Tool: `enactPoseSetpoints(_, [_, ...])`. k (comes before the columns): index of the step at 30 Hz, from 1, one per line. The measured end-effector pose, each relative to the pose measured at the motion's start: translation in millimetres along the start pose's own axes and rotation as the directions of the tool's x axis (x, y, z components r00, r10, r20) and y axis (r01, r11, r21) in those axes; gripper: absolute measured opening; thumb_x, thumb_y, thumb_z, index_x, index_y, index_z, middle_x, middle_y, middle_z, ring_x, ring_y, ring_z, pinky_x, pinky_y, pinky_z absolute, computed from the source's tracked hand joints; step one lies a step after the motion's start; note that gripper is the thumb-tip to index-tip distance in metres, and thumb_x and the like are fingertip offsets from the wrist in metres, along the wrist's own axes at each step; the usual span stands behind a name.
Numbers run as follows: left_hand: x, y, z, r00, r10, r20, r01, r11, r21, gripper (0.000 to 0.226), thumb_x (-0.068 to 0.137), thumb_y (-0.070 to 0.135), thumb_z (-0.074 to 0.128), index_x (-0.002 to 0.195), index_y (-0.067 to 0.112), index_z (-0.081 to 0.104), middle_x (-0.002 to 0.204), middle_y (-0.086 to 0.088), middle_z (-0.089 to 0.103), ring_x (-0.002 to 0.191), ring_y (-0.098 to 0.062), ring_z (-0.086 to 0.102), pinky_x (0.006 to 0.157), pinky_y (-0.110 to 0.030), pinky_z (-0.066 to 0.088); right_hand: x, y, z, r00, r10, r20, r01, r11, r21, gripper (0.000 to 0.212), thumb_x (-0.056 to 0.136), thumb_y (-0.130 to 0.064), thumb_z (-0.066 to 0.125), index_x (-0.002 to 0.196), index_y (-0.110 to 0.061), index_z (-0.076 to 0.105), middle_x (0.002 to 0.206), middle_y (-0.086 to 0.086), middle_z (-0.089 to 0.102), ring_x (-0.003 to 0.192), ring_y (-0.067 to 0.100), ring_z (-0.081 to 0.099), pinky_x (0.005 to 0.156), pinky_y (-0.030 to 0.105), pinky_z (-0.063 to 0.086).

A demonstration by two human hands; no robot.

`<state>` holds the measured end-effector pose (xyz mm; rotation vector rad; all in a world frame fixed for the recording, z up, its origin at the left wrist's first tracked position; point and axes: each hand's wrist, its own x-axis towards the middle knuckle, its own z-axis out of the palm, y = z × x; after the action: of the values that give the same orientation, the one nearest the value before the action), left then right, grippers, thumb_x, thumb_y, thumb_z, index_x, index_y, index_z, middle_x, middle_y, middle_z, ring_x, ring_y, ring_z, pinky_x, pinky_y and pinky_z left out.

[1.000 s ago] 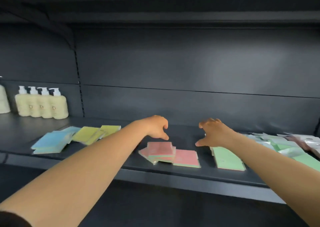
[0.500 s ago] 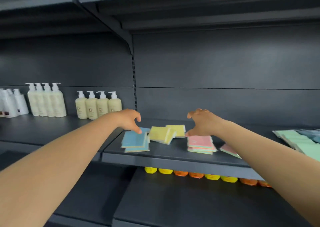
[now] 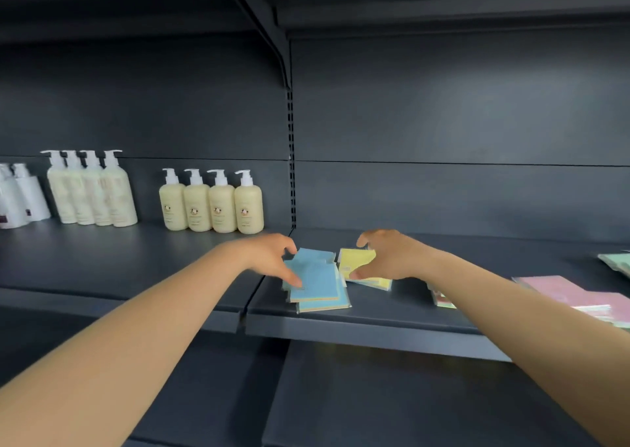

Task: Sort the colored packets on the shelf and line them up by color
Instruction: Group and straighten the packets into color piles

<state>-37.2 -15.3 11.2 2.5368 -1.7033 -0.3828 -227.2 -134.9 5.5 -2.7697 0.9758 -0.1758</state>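
A stack of blue packets lies near the front of the dark shelf, with yellow packets just right of it. My left hand grips the blue stack's left side, thumb on top and curled fingers at its back corner. My right hand curls over the yellow packets, thumb at their front edge and fingers at the back, hiding most of them. Pink packets lie farther right, and green ones show at the right edge. A pink-and-green packet peeks out beside my right forearm.
On the adjoining shelf to the left stand cream pump bottles, a taller cream row and white bottles. A slotted upright divides the two bays. Another dark shelf sits below.
The view has swung left, so the blue and yellow stacks now sit in the middle. Both hands have come down from hovering onto these two stacks.
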Motion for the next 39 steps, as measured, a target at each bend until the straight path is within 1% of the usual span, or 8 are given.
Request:
enactPoseSetpoints(8, [35,-15,36,0.998,-0.029,0.047,0.038,0.976,-0.214,0.095,0.063,0.051,0.08,0.141,0.022,0.035,0.134,0.005,0.034,0.12,-0.014,0.045,0.104,-0.032,0.039,21,-6,47,0.992,0.039,0.121,-0.053,0.992,0.113,0.089,0.072,-0.05,0.074,0.144,-0.017,0.034,0.144,-0.003,0.04,0.128,0.016,0.043,0.093,0.023,0.036])
enactPoseSetpoints(14, [42,-29,38,0.998,-0.042,0.039,0.055,0.878,-0.475,0.06,0.068,0.026,0.083,0.116,0.018,0.048,0.116,0.0,0.055,0.104,-0.014,0.054,0.086,-0.023,0.044,23,-5,49,0.986,0.046,0.158,-0.072,0.983,0.166,0.091,0.07,-0.049,0.076,0.144,-0.019,0.033,0.135,-0.006,0.044,0.12,0.014,0.046,0.088,0.021,0.036])
enactPoseSetpoints(19, [43,-58,44,0.998,-0.052,0.035,0.054,0.446,-0.894,0.039,0.079,-0.006,0.068,0.115,0.005,0.059,0.101,-0.01,0.068,0.079,-0.013,0.062,0.065,-0.019,0.051,32,-10,47,0.976,0.06,0.211,-0.108,0.968,0.226,0.076,0.07,-0.047,0.077,0.133,-0.019,0.044,0.081,-0.023,0.035,0.075,0.0,0.041,0.061,0.016,0.031])
enactPoseSetpoints(25, [51,-88,41,0.986,-0.158,-0.053,-0.038,0.096,-0.995,0.014,0.087,-0.003,0.058,0.099,0.002,0.066,0.098,-0.012,0.07,0.087,-0.02,0.066,0.072,-0.025,0.054,39,-18,47,0.964,0.133,0.232,-0.191,0.95,0.246,0.079,0.065,-0.042,0.081,0.127,-0.007,0.045,0.088,-0.01,0.044,0.079,0.015,0.043,0.067,0.024,0.034])
enactPoseSetpoints(31, [63,-99,58,0.961,-0.242,-0.133,-0.168,-0.128,-0.977,0.016,0.092,-0.002,0.05,0.1,0.004,0.062,0.1,-0.011,0.068,0.088,-0.021,0.065,0.073,-0.03,0.05,44,-24,54,0.953,0.18,0.243,-0.267,0.879,0.395,0.068,0.062,-0.024,0.085,0.112,0.009,0.052,0.092,0.002,0.038,0.083,0.02,0.034,0.073,0.03,0.028])
enactPoseSetpoints(34, [64,-101,61,0.956,-0.242,-0.168,-0.201,-0.123,-0.972,0.015,0.093,-0.001,0.049,0.098,0.005,0.063,0.099,-0.009,0.068,0.089,-0.019,0.065,0.072,-0.028,0.052,46,-25,55,0.948,0.209,0.24,-0.31,0.785,0.537,0.042,0.068,-0.01,0.082,0.096,-0.004,0.052,0.09,0.007,0.05,0.075,0.019,0.051,0.07,0.024,0.045])
enactPoseSetpoints(37, [63,-100,64,0.955,-0.219,-0.201,-0.219,-0.061,-0.974,0.016,0.093,-0.001,0.05,0.095,0.008,0.064,0.097,-0.007,0.069,0.088,-0.018,0.066,0.069,-0.025,0.053,48,-21,58,0.951,0.226,0.212,-0.307,0.592,0.746,0.038,0.073,0.0,0.077,0.102,-0.01,0.054,0.099,0.009,0.06,0.081,0.016,0.064,0.064,0.019,0.051])
enactPoseSetpoints(39, [63,-99,63,0.954,-0.216,-0.206,-0.223,-0.056,-0.973,0.015,0.093,0.0,0.051,0.098,0.008,0.064,0.097,-0.006,0.07,0.088,-0.017,0.067,0.065,-0.021,0.055,48,-20,59,0.955,0.245,0.169,-0.282,0.557,0.781,0.037,0.075,-0.002,0.075,0.106,-0.01,0.057,0.101,0.007,0.065,0.086,0.015,0.065,0.066,0.02,0.051])
